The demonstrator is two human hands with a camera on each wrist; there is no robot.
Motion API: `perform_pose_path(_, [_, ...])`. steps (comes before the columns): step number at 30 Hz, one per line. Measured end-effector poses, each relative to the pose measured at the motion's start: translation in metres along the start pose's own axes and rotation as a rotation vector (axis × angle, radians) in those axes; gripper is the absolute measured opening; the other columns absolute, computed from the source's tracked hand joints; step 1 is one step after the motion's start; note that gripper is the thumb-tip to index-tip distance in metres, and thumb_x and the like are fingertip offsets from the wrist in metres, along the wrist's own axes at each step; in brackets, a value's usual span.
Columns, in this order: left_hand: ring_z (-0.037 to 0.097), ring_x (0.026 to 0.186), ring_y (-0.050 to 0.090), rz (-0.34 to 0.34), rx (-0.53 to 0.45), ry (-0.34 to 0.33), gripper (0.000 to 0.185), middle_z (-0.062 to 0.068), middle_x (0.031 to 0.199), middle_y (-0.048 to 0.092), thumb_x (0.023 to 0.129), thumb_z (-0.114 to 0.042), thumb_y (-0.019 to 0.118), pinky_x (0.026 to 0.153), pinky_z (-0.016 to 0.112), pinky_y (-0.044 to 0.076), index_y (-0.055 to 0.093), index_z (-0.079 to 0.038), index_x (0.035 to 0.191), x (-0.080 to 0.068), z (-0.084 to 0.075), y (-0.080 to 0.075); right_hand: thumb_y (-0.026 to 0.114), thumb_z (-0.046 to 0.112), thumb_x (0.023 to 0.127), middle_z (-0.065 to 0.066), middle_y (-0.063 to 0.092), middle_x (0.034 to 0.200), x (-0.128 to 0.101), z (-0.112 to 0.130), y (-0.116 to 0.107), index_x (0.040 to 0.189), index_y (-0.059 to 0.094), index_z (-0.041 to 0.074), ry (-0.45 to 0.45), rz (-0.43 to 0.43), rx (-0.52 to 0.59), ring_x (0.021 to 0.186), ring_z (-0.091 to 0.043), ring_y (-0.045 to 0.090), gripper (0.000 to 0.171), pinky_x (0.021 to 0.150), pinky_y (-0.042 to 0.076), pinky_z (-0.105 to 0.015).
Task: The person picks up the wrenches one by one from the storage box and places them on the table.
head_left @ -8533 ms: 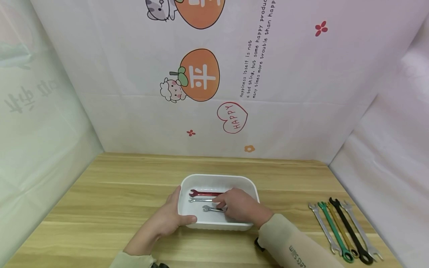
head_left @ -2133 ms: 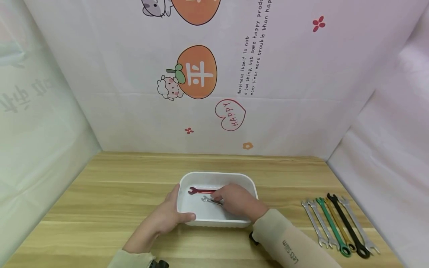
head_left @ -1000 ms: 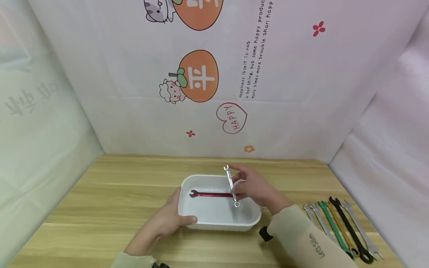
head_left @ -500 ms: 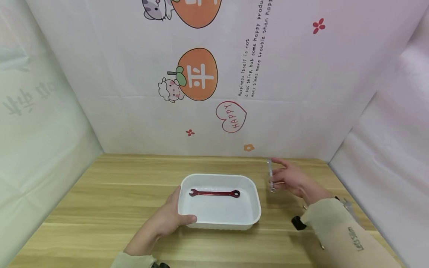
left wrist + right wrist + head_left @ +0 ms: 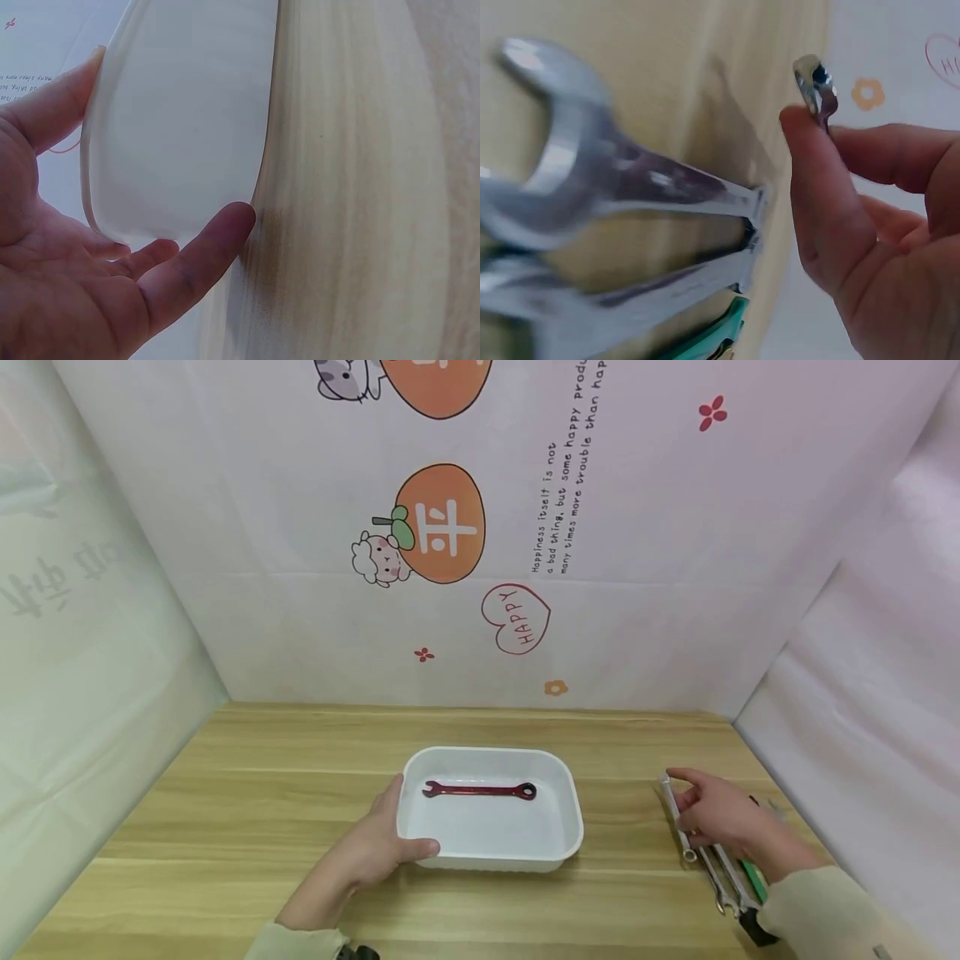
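Observation:
Toward the table's right side, my right hand (image 5: 723, 818) pinches a small silver combination wrench (image 5: 678, 822) between thumb and fingers. In the right wrist view its ring end (image 5: 815, 82) sticks up past the thumb tip. The wrench is just left of two silver wrenches (image 5: 720, 881); whether it touches them or the table I cannot tell. My left hand (image 5: 367, 852) grips the left end of a white plastic bin (image 5: 487, 864), with the thumb at the near corner and fingers along the end wall. Inside the bin lies one red ratcheting wrench (image 5: 480, 791), sideways.
Right of the two silver wrenches, a green wrench (image 5: 753, 881) shows partly; my hand and sleeve cover most of the others in the row. A wooden table (image 5: 225, 818) carries everything. White printed cloth (image 5: 637, 635) hangs behind and at both sides.
My right hand has lifted the small silver wrench out of the bin, carried it right and lowered it beside the row. The red wrench stays inside. My left hand keeps its grip.

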State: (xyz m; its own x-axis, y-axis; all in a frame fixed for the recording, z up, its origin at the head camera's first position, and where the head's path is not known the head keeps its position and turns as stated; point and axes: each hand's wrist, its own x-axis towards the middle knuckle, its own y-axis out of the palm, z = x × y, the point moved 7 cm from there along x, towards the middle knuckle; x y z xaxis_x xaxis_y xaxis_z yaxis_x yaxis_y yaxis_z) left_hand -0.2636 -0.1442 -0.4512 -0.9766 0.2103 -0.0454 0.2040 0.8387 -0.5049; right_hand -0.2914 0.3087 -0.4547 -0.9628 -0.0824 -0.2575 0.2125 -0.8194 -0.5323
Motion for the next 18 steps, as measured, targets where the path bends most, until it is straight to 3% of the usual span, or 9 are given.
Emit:
perform_pose_path(7, [0.035,0.108,0.051,-0.002,-0.003,0.005,0.115,0.027,0.146,0.036,0.071,-0.023,0.09,0.094,0.055,0.04,0.017,-0.006,0.158,0.0,-0.001,-0.001,0.054,-0.017,0.078,-0.017,0.05,0.096,-0.018,-0.001,0.013,0.154,0.022,-0.005,0.025,-0.001,-0.06,0.055,-0.019,0.042,0.083,0.047,0.045,-0.034])
perform_pose_path(18, [0.036,0.108,0.052,0.004,0.015,-0.012,0.117,0.029,0.148,0.033,0.073,-0.024,0.089,0.094,0.056,0.04,0.013,-0.004,0.159,0.0,0.0,0.0,0.054,-0.017,0.078,-0.015,0.049,0.089,-0.029,-0.009,0.024,0.149,0.03,-0.01,0.057,-0.01,-0.09,0.052,-0.017,0.034,0.075,0.045,0.038,-0.031])
